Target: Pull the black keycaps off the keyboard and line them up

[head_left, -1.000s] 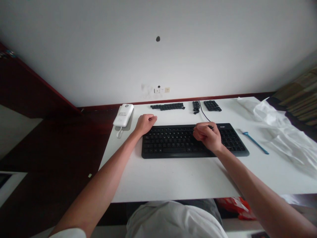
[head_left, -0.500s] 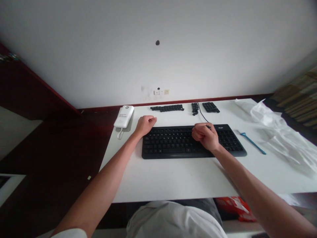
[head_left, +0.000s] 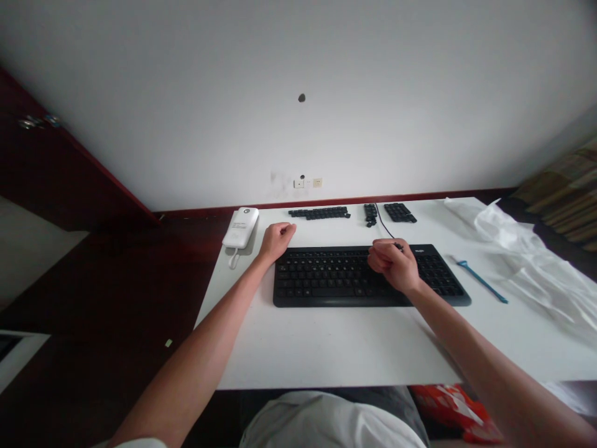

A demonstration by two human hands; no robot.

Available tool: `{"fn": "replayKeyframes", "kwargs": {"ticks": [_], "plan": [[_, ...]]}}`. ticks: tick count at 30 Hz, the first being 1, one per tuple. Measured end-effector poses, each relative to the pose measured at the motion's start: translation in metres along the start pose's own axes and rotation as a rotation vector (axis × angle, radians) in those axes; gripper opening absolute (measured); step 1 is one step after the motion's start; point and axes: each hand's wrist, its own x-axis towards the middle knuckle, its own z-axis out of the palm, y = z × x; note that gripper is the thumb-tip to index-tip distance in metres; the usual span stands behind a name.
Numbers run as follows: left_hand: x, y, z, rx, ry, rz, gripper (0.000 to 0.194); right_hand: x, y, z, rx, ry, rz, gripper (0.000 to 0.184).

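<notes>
A black keyboard (head_left: 336,291) lies on the white table. At its back left corner, my left hand (head_left: 278,239) is curled closed. Any thing inside those fingers is hidden. My right hand (head_left: 394,264) is closed in a fist over the right half of the keyboard, covering some keys. A small black piece (head_left: 398,247) shows at the top of that fist; its kind cannot be made out. Behind the keyboard lie a row of loose black keycaps (head_left: 326,213), a small group of keycaps (head_left: 370,213) and a block of keycaps (head_left: 398,213).
A white handheld device (head_left: 241,228) with a strap lies at the table's left. To the keyboard's right are a blue slim tool (head_left: 482,282) and crumpled white plastic (head_left: 508,236). A black cable (head_left: 384,221) runs behind the keyboard. The wall (head_left: 209,112) borders the far side.
The whole view has shifted, so the table and keyboard appear slightly lower and farther right. Both hands keep nearly the same places and stay closed.
</notes>
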Motion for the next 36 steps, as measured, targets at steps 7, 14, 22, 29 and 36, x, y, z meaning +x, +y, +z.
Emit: {"fn": "replayKeyframes", "kwargs": {"ticks": [7,14,22,29,36], "plan": [[0.002,-0.004,-0.001,-0.066,0.082,-0.018,0.048,0.015,-0.023,0.004,-0.241,-0.006,-0.039,0.052],[0.002,-0.005,-0.001,-0.029,0.084,-0.019,0.048,0.084,-0.066,0.039,-0.89,0.018,-0.406,0.033],[0.002,-0.004,0.0,-0.045,0.082,-0.034,0.046,0.146,-0.026,0.044,-1.313,-0.21,-0.365,0.04],[0.002,0.002,0.001,-0.047,0.05,-0.032,0.047,0.156,0.014,0.036,-1.425,-0.363,-0.236,0.048],[0.001,0.004,0.0,-0.034,0.04,-0.04,0.047,0.155,0.027,0.04,-1.406,-0.41,-0.259,0.05]]}}
